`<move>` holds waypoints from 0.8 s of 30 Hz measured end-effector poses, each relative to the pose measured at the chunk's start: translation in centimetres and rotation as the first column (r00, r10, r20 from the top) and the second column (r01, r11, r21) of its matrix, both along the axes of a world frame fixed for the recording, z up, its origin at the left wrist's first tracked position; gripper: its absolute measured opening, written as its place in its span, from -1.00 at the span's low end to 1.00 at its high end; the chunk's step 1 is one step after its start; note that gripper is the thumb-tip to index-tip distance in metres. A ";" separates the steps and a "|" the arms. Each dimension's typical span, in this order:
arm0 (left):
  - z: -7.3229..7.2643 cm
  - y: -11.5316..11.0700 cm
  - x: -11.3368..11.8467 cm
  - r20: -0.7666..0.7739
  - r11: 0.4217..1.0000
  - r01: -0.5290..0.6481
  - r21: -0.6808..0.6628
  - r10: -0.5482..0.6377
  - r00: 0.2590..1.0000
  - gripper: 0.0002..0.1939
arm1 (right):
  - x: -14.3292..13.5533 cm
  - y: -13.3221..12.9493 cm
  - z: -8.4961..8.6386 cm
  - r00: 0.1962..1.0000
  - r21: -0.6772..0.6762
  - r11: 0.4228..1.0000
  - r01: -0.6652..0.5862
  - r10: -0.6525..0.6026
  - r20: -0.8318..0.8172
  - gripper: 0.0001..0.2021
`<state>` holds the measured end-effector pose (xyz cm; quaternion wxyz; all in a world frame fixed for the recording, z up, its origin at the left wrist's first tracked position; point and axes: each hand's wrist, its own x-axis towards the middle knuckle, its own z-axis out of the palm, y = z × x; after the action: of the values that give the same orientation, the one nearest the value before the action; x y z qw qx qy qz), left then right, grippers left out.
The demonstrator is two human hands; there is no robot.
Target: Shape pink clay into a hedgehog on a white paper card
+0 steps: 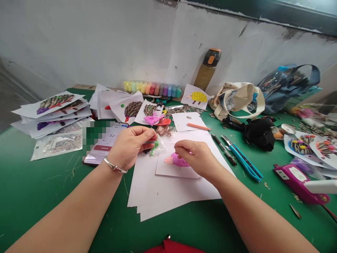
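My left hand (131, 146), with a silver bracelet at the wrist, is closed at the fingertips on a small clear plastic bag (160, 147). Bright green clay (154, 149) shows inside it. Thumb and fingers of my right hand (195, 156) are pinched together above a small white paper card (168, 171); whatever they hold is hidden. On that card, partly covered by my right hand, is a flat shape of purple clay (179, 160) with a pale pink tip on its left. Larger white sheets (150, 193) lie beneath the card.
A phone (96, 154) lies left of the sheets, by stacked seed pictures (52, 105). Blue cutter (242, 158), pen (223, 149) and orange pencil (199, 126) lie right. Behind are clay packs (152, 89), sunflower seeds (184, 109), a bottle (207, 70) and bags (239, 100). A purple glue gun (300, 182) lies far right.
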<state>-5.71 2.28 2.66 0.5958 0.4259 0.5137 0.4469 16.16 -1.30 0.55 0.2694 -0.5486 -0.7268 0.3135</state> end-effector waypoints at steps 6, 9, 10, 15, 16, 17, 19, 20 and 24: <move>0.3 0.5 -0.9 -0.028 0.997 -0.061 -0.045 0.060 0.998 -0.58 | -0.1 0.3 -0.4 0.999 0.148 0.988 -0.038 0.032 0.043 -0.77; -0.7 0.7 -0.5 -0.028 0.997 -0.064 -0.037 0.063 0.998 -0.57 | -0.1 0.2 -0.6 0.999 0.145 0.989 -0.025 0.019 0.045 -0.78; -1.0 0.8 -0.3 -0.025 0.998 -0.053 -0.015 0.053 0.998 -0.58 | -0.1 0.2 -0.6 0.999 0.139 0.990 -0.021 0.015 0.044 -0.78; -1.7 0.8 0.4 -0.030 0.999 -0.019 0.025 0.020 0.999 -0.63 | -0.2 0.0 -0.4 0.999 0.130 0.991 0.009 -0.013 0.034 -0.76; -1.7 0.7 0.5 -0.025 0.999 -0.019 0.027 0.020 0.999 -0.64 | -0.3 -0.1 -0.3 0.999 0.128 0.992 0.016 -0.021 0.036 -0.76; -1.6 0.7 0.5 -0.016 0.999 -0.022 0.029 0.022 1.000 -0.64 | -0.4 -0.1 -0.2 0.999 0.124 0.992 0.022 -0.027 0.043 -0.76; -1.4 0.7 0.5 0.005 0.999 -0.031 0.038 0.031 0.999 -0.65 | -0.6 -0.1 0.0 0.997 0.110 0.994 0.017 -0.025 0.077 -0.76; -1.4 0.6 0.5 0.012 0.998 -0.040 0.046 0.039 0.999 -0.65 | -0.8 -0.2 0.1 0.995 0.103 0.995 0.007 -0.017 0.097 -0.77; -1.1 0.4 0.6 0.002 0.994 -0.073 0.083 0.073 0.997 -0.67 | -1.1 -0.5 -0.1 0.985 0.104 0.992 -0.067 0.049 0.163 -0.77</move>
<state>-5.10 2.68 1.52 0.5606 0.4317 0.5102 0.4889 15.02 -1.80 0.42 0.2304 -0.5352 -0.7777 0.2360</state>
